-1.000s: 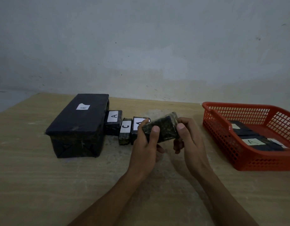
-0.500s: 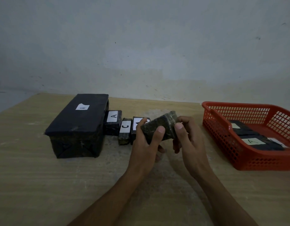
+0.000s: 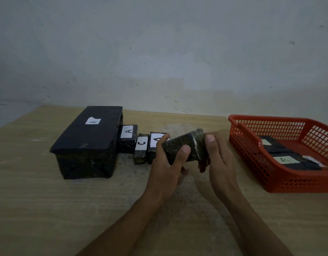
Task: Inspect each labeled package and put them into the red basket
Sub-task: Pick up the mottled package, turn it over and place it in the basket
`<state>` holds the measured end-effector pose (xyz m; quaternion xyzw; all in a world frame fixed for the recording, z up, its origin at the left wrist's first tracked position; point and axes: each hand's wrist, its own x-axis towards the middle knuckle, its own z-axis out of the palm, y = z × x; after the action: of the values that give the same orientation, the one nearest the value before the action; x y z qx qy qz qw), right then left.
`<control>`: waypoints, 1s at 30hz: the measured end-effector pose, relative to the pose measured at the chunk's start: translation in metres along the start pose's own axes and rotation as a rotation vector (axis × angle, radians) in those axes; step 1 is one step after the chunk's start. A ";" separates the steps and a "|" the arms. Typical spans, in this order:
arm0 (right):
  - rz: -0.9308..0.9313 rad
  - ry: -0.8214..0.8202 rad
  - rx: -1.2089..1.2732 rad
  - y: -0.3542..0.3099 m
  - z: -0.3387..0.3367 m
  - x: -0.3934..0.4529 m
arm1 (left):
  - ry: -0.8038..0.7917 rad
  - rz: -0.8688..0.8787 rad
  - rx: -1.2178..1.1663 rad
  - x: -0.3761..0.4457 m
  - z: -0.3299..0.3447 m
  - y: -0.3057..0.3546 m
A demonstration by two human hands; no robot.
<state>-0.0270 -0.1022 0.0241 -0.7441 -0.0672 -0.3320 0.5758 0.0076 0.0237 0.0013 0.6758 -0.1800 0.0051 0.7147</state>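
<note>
A light wooden counter (image 3: 48, 209) carries everything, and the large black wrapped box with a white "A" label (image 3: 89, 143) serves as the landmark. Well to the right of that box sits the red plastic mesh basket (image 3: 251, 150), holding dark flat packages with white labels (image 3: 288, 159), one reading "A". Touching the box's right side is a small dark package labelled "A" (image 3: 128, 139); just right of that stands a narrow dark package labelled "C" (image 3: 141, 151), then another dark package labelled "A" (image 3: 155, 145), partly hidden by a hand. Between the box and the basket, both forearms reach forward from the bottom edge. The left hand (image 3: 166, 169) grips the near end of a dark greenish wrapped block (image 3: 185, 146), thumb across its top face and fingers curled beneath. The right hand (image 3: 218, 163) holds the block's far end, thumb pressed on its upper edge. The block is raised off the counter and tilted, right end higher
</note>
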 end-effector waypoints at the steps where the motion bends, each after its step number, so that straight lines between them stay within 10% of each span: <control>1: 0.002 0.006 -0.011 0.000 -0.001 0.000 | -0.008 -0.002 0.000 0.000 0.000 0.000; 30: 0.047 -0.092 -0.082 0.006 0.005 -0.003 | 0.037 0.069 -0.010 -0.004 -0.002 0.010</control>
<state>-0.0244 -0.0992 0.0169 -0.7831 -0.0624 -0.2861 0.5486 0.0021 0.0272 0.0101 0.6655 -0.1900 0.0416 0.7207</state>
